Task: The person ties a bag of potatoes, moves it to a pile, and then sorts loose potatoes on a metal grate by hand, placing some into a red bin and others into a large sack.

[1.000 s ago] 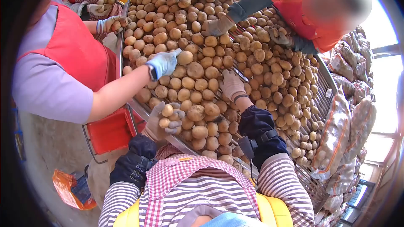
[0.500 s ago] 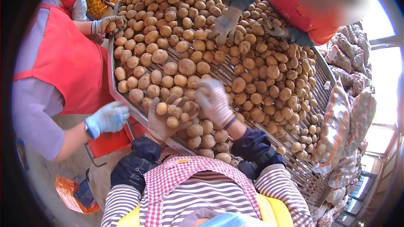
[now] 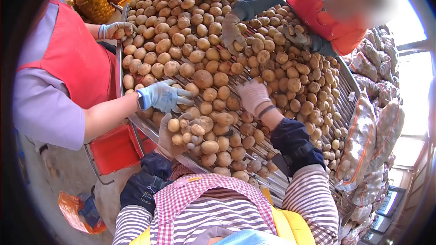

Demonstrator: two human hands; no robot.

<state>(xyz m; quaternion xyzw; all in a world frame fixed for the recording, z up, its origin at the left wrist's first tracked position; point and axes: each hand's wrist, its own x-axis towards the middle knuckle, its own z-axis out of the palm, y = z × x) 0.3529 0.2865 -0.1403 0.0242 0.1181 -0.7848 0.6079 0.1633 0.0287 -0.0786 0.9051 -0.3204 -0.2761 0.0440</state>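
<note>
The left hand (image 3: 175,136) is cupping several small potatoes (image 3: 188,131), fingers curled around them so none drop, at seven o'clock on the sorting table (image 3: 119,70). The right hand (image 3: 254,97) is lying open, fingers apart, over the potato pile (image 3: 213,54), holding nothing. A co-worker's blue glove (image 3: 161,96) is reaching in at nine o'clock.

Left hand (image 3: 175,136) palm hidden under small potatoes (image 3: 187,132), bench (image 3: 136,124) far end cut off at top edge, co-worker's face blurred, stacked sacks (image 3: 363,140) clipped at right.

Matt, dusty potatoes (image 3: 203,79) on bare metal rollers (image 3: 338,91).
Knit cloth gloves (image 3: 255,96) look rough; lower-left crate (image 3: 114,149) is smooth red plastic; right-edge sacks (image 3: 363,136) are coarse mesh.
</note>
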